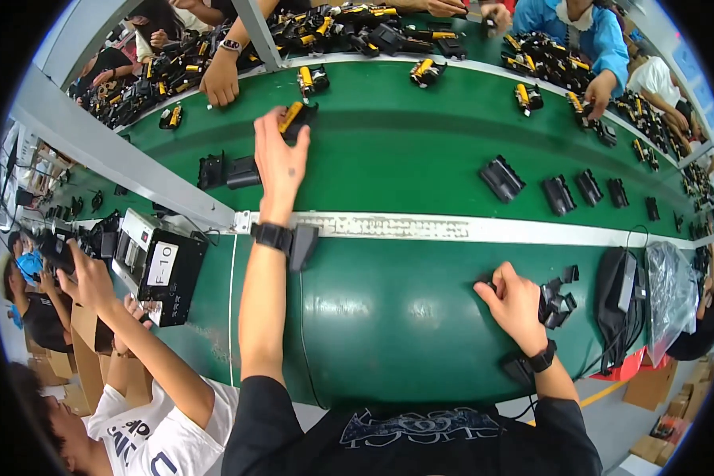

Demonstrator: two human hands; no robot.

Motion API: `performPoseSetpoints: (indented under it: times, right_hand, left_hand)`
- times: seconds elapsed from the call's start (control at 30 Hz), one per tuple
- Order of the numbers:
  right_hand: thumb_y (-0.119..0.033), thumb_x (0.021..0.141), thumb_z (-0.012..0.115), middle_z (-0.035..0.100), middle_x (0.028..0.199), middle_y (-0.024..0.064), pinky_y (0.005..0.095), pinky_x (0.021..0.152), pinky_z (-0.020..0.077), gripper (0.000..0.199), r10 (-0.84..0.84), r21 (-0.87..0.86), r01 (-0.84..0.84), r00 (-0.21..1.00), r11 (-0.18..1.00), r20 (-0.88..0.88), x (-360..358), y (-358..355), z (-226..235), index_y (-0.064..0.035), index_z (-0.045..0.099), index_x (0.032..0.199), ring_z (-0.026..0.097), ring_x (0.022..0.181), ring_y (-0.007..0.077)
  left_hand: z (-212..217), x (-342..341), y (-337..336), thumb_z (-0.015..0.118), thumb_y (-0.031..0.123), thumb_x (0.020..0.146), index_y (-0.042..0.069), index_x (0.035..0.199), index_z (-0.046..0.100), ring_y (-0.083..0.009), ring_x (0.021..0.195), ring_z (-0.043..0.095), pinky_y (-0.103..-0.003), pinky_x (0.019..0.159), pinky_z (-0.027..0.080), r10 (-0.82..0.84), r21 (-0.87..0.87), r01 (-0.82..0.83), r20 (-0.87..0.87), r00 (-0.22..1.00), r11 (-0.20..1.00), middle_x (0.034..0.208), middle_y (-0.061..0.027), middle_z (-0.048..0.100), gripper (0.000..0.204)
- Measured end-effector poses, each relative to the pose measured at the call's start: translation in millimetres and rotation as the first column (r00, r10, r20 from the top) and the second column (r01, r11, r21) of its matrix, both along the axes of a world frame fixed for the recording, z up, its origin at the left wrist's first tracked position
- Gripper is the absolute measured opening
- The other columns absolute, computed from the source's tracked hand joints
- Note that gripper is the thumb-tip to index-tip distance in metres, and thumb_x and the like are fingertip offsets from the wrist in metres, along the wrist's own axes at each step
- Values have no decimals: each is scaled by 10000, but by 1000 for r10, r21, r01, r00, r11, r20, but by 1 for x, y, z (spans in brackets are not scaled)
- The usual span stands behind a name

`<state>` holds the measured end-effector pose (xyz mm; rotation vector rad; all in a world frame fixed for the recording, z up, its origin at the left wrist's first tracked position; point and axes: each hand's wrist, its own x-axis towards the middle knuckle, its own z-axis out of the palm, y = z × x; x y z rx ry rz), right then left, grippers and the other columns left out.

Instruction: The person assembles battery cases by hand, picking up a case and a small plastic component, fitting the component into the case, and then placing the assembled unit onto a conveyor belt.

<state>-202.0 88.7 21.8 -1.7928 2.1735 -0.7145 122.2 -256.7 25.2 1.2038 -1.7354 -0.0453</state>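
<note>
Stretched out over the green conveyor belt (404, 159), my left hand (279, 163) grips a black plastic part with a yellow battery cell (296, 119). My right hand (517, 308) is over the near green table, thumb and forefinger pinched together. A bit of a small black part shows at its fingertips; the rest is hidden. Just right of that hand lies a small pile of black plastic pieces (562, 305). Two black housings (242, 172) sit on the belt left of my left wrist.
A white metal rail (389, 225) separates belt and table. A grey post (135, 159) slants at left by a black-and-white machine (163, 270). Black shells (502, 178) lie on the belt. A black pouch (617, 305) and clear plastic bag (668, 297) are at right. Co-workers reach in opposite and left.
</note>
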Motion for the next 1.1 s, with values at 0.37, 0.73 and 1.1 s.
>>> performPoseSetpoints:
  times: [0.37,0.73,1.1]
  right_hand:
    - [-377,782,967,462,552,-25,358,492,345,446,105,-53,-105,994,993,5,-2,-1,-14,-148,587,828,494,477,198]
    - [-289,742,984,450,547,-21,352,492,346,412,85,-60,-80,993,995,84,-2,-1,-14,-141,613,844,474,462,194]
    - [-279,748,978,467,548,-18,347,483,354,395,84,-57,-79,990,995,111,-1,-2,-14,-140,620,842,478,452,195]
  left_hand:
    - [16,-35,-226,838,297,907,87,1268,610,-414,1076,700,-510,909,575,277,-261,-196,321,906,945,1214,-173,654,476]
    - [6,-59,-242,922,294,858,50,1328,512,-413,1199,596,-503,1004,516,106,-253,-91,44,993,963,1251,-212,516,670]
    - [-21,-36,-258,911,282,870,70,1297,561,-413,1206,637,-508,1016,543,221,-79,-206,313,924,975,1248,-181,591,591]
